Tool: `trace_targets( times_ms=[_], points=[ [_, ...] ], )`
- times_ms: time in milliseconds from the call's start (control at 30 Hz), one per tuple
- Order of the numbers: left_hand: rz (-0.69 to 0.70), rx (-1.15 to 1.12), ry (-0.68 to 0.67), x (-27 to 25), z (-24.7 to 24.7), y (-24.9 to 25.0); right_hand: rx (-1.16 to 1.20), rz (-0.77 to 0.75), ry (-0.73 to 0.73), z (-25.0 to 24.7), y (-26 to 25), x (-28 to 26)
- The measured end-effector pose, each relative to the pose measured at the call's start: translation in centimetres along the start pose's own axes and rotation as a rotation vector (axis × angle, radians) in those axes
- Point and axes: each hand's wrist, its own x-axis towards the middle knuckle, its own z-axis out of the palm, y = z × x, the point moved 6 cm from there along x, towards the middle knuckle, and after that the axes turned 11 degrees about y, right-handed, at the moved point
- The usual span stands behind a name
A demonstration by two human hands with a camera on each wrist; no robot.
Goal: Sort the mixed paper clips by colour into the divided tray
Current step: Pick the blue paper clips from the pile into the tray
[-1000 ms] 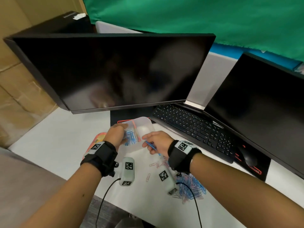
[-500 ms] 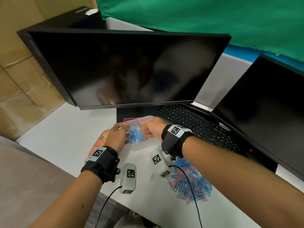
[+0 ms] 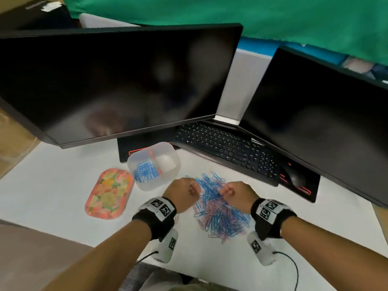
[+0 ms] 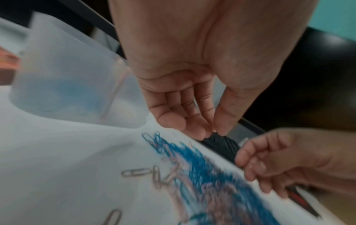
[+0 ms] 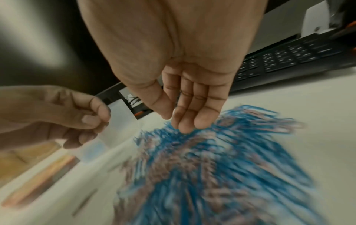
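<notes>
The translucent divided tray [image 3: 168, 151] stands below the left monitor, with blue clips [image 3: 144, 171] in its left compartment. A mixed heap of blue and pink paper clips [image 3: 220, 208] lies on the white desk in front of it. My left hand [image 3: 194, 189] hovers at the heap's left edge, loosely curled. In the left wrist view, the left hand [image 4: 210, 130] has its thumb tip against the fingertips, with nothing seen between them. My right hand [image 5: 177, 121] reaches down with nearly straight fingers [image 5: 185, 127] to the top of the heap [image 5: 212, 159]. No clip shows in it.
A flowered orange lid or small tray [image 3: 109, 193] lies left of the divided tray. A black keyboard [image 3: 226, 148] and a mouse [image 3: 295, 176] sit behind the heap, under two dark monitors. A few loose clips [image 4: 138, 173] lie left of the heap.
Both hands have left the tray and drawn back towards me to the heap. The blue clip the right hand carried a second ago is no longer in it.
</notes>
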Motion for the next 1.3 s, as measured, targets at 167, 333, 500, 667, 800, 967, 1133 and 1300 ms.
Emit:
trace_targets(
  times_ms=[167,333,500,667,800,967,1133,1300],
  points=[
    [0.100,0.322,-0.188,-0.2,4.5,0.0,-0.100,-0.089,0.009,1.1,2.9,-2.8],
    [0.163,0.553,-0.217,-0.4,6.7,-0.9,-0.002,0.017,0.206,0.8,6.5,-3.7],
    [0.180,0.589,-0.178,-0.2,7.1,-1.6,0.056,0.235,0.362,-2.5,11.3,-4.0],
    [0.173,0.593,-0.156,0.0,7.1,-1.8,0.074,0.302,0.405,-4.4,12.9,-3.0],
    [0.154,0.603,-0.156,0.1,6.7,-2.1,0.056,0.258,0.372,-3.8,12.5,-2.5],
    [0.144,0.634,-0.170,0.2,6.6,-2.5,-0.219,-0.116,0.212,-1.8,9.3,-2.3],
    [0.143,0.647,-0.169,0.2,6.6,-2.4,-0.587,-0.327,-0.121,1.9,8.3,-2.2],
    [0.147,0.666,-0.161,0.2,6.4,-2.8,-0.709,-0.262,-0.195,2.2,11.2,-3.1]
  ],
)
